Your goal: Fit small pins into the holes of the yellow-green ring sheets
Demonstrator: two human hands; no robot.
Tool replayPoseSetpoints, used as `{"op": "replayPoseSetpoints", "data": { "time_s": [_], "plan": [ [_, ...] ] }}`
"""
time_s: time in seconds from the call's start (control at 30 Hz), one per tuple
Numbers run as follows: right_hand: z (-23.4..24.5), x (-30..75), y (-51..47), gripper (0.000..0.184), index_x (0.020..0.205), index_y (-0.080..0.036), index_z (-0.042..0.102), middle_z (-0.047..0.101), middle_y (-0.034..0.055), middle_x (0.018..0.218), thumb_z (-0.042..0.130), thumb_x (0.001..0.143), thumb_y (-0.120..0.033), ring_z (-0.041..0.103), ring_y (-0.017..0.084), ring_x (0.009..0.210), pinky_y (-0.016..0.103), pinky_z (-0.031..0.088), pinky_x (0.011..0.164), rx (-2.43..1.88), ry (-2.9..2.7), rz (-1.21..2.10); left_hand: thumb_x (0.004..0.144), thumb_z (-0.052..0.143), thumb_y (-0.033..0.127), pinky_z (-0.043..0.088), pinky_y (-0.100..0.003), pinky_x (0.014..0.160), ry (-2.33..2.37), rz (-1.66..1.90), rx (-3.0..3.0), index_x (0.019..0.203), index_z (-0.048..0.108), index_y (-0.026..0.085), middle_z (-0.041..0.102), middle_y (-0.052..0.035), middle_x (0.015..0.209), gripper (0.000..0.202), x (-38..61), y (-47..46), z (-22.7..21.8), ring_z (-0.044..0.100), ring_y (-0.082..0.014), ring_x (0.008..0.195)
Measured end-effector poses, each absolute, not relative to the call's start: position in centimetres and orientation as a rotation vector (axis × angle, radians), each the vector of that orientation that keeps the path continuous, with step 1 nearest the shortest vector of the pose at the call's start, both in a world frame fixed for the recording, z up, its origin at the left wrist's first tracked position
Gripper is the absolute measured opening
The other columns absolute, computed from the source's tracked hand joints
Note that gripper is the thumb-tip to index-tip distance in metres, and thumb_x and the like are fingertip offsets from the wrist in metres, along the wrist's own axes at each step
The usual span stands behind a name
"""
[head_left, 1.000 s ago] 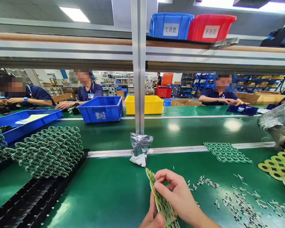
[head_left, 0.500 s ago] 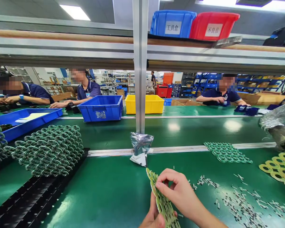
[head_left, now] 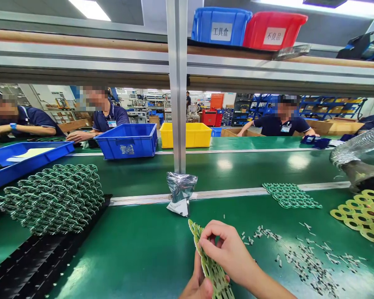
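Observation:
A yellow-green panel of ring-shaped circuit boards stands on edge low in the centre. My left hand grips its lower part from beneath, only partly in view at the bottom edge. My right hand pinches the panel's upper edge with curled fingers. Small grey snapped-off bits lie scattered on the green mat to the right of my hands.
A silver foil bag leans by the metal post. Stacked green ring boards sit on a black slotted rack at left. A flat green panel and yellow panels lie at right. Three seated people work beyond the conveyor, beside blue and yellow bins.
My right hand has shifted its fingers slightly along the panel's top edge. The view has drifted a little to the right and downward; both hands keep their hold on the panel.

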State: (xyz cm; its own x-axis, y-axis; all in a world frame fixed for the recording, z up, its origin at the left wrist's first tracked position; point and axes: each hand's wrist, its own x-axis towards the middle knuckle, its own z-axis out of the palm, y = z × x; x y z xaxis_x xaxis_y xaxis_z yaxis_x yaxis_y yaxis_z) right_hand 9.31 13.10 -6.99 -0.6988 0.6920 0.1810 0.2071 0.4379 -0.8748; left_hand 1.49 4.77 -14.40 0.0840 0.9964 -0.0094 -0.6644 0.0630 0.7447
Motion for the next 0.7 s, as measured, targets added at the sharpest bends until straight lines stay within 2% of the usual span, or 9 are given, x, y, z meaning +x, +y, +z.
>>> {"op": "replayPoseSetpoints", "data": {
  "time_s": [0.1,0.23,0.33,0.43,0.5,0.6,0.7],
  "plan": [
    [-6.8,9.4,13.4,0.015,0.059,-0.018,0.059,0.055,-0.0004,0.064,0.052,0.071,-0.013,0.049,0.012,0.059,0.022,0.037,0.053,-0.75,-2.167,1.224,0.043,0.069,0.062,0.033,-0.041,0.093,0.612,1.369,0.65,0.126,0.033,0.035,0.046,-0.0055,0.123,0.095,1.3,4.6,-14.9,0.051,-0.0273,0.104],
    [-6.1,9.7,14.8,0.012,0.065,-0.017,0.062,0.059,0.0,0.066,0.053,0.073,-0.017,0.051,0.013,0.062,0.023,0.039,0.058,-0.716,-2.156,1.306,0.053,0.067,0.057,0.033,-0.041,0.092,0.585,1.343,0.603,0.121,0.041,0.03,0.053,-0.0069,0.11,0.078,1.0,4.3,-16.2,0.053,-0.026,0.102],
    [-5.7,9.9,15.9,0.014,0.069,-0.016,0.062,0.06,-0.0001,0.067,0.052,0.076,-0.022,0.05,0.012,0.062,0.022,0.039,0.057,-0.734,-2.148,1.339,0.06,0.066,0.05,0.032,-0.042,0.092,0.532,1.358,0.511,0.128,0.03,0.032,0.054,-0.0063,0.109,0.079,0.8,4.1,-17.2,0.054,-0.0253,0.101],
    [-5.7,10.1,16.6,0.014,0.071,-0.016,0.062,0.06,-0.0001,0.069,0.051,0.076,-0.024,0.05,0.012,0.062,0.021,0.038,0.054,-0.726,-2.199,1.314,0.061,0.067,0.048,0.03,-0.044,0.094,0.533,1.377,0.457,0.135,0.007,0.034,0.051,-0.0073,0.115,0.096,0.9,3.9,-17.5,0.053,-0.0272,0.103],
    [-5.7,10.4,17.1,0.014,0.073,-0.017,0.063,0.061,-0.0001,0.07,0.051,0.076,-0.023,0.05,0.012,0.063,0.021,0.038,0.055,-0.718,-2.254,1.25,0.059,0.068,0.05,0.03,-0.045,0.095,0.542,1.376,0.438,0.135,-0.002,0.032,0.049,-0.0085,0.119,0.105,1.0,3.8,-17.4,0.051,-0.029,0.106],
    [-5.5,11.3,18.8,0.013,0.076,-0.019,0.065,0.064,0.0004,0.076,0.053,0.074,-0.023,0.052,0.013,0.066,0.023,0.039,0.06,-0.775,-2.37,1.045,0.059,0.066,0.052,0.031,-0.045,0.096,0.541,1.395,0.406,0.135,-0.003,0.033,0.047,-0.0082,0.122,0.104,1.4,3.6,-17.5,0.05,-0.0294,0.107],
    [-5.7,13.0,21.3,0.014,0.076,-0.021,0.066,0.065,0.0004,0.079,0.052,0.072,-0.022,0.054,0.015,0.068,0.025,0.039,0.062,-0.981,-2.488,0.727,0.065,0.059,0.054,0.033,-0.046,0.095,0.527,1.439,0.369,0.134,0.003,0.035,0.049,-0.0061,0.12,0.09,1.7,3.5,-17.8,0.052,-0.0295,0.105]
  ]
}}
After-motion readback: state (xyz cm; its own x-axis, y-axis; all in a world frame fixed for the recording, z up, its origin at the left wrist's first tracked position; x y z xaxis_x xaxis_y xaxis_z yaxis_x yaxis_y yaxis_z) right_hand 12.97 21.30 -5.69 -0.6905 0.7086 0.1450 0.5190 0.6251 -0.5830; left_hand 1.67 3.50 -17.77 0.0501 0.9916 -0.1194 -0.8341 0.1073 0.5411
